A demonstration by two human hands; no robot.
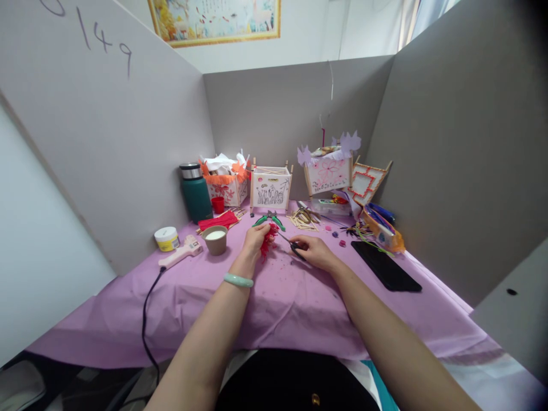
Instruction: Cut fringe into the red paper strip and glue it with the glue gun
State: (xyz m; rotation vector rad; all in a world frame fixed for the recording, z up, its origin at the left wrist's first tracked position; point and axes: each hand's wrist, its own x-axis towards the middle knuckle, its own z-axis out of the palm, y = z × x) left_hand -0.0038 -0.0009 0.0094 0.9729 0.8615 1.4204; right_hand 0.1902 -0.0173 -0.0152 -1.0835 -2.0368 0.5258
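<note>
My left hand (256, 240) is closed round a red tassel (269, 240) whose fringe hangs toward the purple tablecloth (278, 297). My right hand (313, 251) grips black-handled scissors (291, 244), their blades pointing left at the tassel. A pale green bangle (238, 280) sits on my left wrist. Green-handled pliers (269, 219) lie just behind the tassel. Small red scraps dot the cloth between my hands.
At the left are a glue gun (182, 252) with a black cord, a yellow-labelled jar (166, 238), a cup of white glue (215, 239) and a green flask (195, 194). Paper lanterns (270, 188) and wooden sticks (303, 220) stand behind. A black phone (385, 265) lies right. Grey partitions enclose the desk.
</note>
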